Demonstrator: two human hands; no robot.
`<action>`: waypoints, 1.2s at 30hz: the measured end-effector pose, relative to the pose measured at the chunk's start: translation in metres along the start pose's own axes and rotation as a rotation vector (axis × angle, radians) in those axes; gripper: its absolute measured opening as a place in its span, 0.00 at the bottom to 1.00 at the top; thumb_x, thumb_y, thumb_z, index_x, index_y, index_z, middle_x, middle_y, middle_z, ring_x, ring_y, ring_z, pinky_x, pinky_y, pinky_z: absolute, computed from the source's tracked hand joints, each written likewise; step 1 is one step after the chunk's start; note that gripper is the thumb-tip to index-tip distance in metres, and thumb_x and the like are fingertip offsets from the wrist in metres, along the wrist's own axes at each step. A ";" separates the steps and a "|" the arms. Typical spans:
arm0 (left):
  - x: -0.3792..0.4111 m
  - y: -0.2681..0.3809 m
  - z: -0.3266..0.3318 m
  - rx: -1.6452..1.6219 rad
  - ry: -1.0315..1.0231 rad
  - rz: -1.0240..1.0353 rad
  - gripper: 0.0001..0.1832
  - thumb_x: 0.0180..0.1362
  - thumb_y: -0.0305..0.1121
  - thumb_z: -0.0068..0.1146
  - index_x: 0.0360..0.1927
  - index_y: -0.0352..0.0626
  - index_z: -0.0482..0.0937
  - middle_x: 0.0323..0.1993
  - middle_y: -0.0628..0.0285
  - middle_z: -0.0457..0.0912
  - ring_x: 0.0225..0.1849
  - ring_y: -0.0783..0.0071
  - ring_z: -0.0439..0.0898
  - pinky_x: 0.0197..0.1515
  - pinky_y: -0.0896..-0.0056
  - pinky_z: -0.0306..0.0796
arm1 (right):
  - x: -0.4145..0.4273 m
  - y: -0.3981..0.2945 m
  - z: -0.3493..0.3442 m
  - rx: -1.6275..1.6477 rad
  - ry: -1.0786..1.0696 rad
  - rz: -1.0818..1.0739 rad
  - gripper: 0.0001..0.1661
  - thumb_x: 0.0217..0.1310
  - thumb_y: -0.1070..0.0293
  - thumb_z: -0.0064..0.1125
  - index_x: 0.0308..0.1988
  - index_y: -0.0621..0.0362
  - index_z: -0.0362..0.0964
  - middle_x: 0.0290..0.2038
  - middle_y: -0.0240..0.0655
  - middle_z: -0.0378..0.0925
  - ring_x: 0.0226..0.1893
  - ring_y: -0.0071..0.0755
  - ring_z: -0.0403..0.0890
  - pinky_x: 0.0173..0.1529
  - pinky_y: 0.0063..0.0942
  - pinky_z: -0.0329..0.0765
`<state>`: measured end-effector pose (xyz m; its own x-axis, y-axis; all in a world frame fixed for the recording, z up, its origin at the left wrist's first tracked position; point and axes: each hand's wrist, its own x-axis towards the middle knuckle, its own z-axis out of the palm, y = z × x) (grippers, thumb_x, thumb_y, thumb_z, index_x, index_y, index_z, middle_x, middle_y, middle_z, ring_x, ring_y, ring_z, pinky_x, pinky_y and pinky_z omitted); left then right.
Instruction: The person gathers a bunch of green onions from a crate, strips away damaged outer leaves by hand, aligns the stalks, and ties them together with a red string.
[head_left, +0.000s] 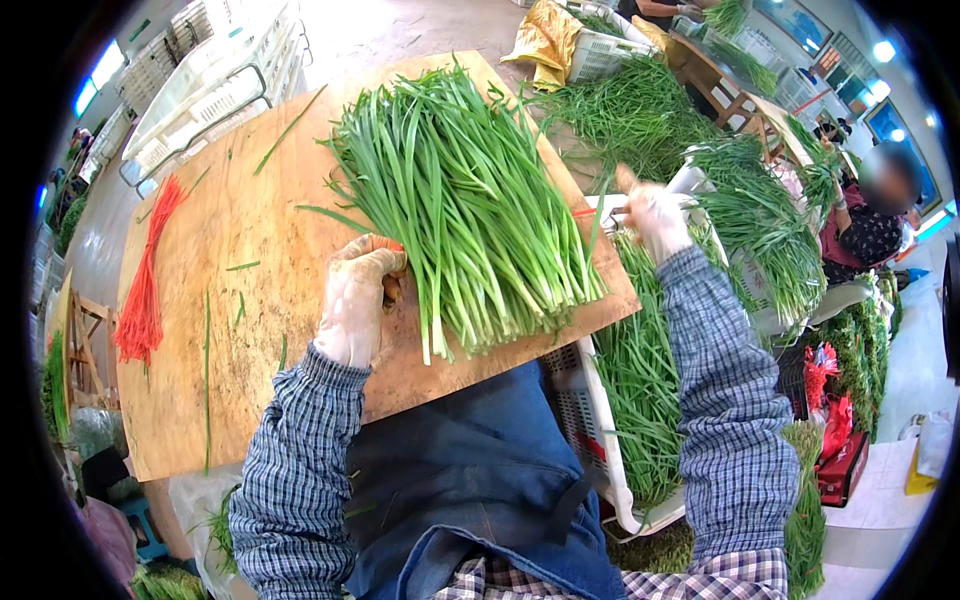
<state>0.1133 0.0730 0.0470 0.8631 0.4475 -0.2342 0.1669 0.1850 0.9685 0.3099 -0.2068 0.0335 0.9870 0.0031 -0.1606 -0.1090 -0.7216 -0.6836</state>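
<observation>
A thick pile of green garlic chives (457, 202) lies on a wooden board (255, 322), its pale cut ends toward me. My left hand (360, 292), in a soiled whitish glove, is curled at the pile's left edge with orange-red at its fingertips; whether it grips anything is unclear. Off the board's right edge, my right hand (654, 214), also gloved, is blurred above a white crate, near a red strip and a thin green leaf; its grip cannot be made out. A bundle of red ties (152, 277) rests at the board's left side.
A white plastic crate (611, 450) full of chives stands right of my apron, with more chives (765, 217) heaped beyond it. Loose chives (637, 112) cover the floor ahead. White crates (217, 97) are stacked at upper left. Another person (870, 232) works at far right.
</observation>
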 end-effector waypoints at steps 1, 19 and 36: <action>-0.002 0.002 -0.003 0.013 0.004 0.000 0.04 0.47 0.27 0.50 0.26 0.38 0.75 0.19 0.66 0.72 0.17 0.82 0.65 0.20 0.80 0.59 | -0.003 0.012 0.013 0.058 -0.035 -0.119 0.37 0.56 0.36 0.46 0.39 0.64 0.72 0.24 0.34 0.72 0.23 0.25 0.71 0.24 0.23 0.69; -0.002 0.003 -0.003 0.008 -0.017 0.003 0.04 0.47 0.27 0.50 0.26 0.39 0.75 0.19 0.67 0.73 0.19 0.81 0.67 0.24 0.79 0.61 | 0.003 0.018 0.096 0.670 0.061 -0.495 0.14 0.54 0.64 0.60 0.37 0.64 0.75 0.30 0.30 0.77 0.29 0.20 0.74 0.34 0.18 0.71; -0.005 0.006 0.001 0.001 0.008 0.032 0.04 0.51 0.27 0.48 0.27 0.38 0.74 0.20 0.66 0.72 0.18 0.81 0.66 0.21 0.79 0.61 | -0.040 -0.029 0.087 0.736 0.064 -0.402 0.10 0.58 0.72 0.55 0.39 0.66 0.75 0.29 0.30 0.78 0.26 0.15 0.74 0.32 0.14 0.72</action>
<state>0.1106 0.0708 0.0544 0.8639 0.4605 -0.2042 0.1400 0.1699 0.9755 0.2634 -0.1256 -0.0027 0.9695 0.1077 0.2201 0.2252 -0.0379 -0.9736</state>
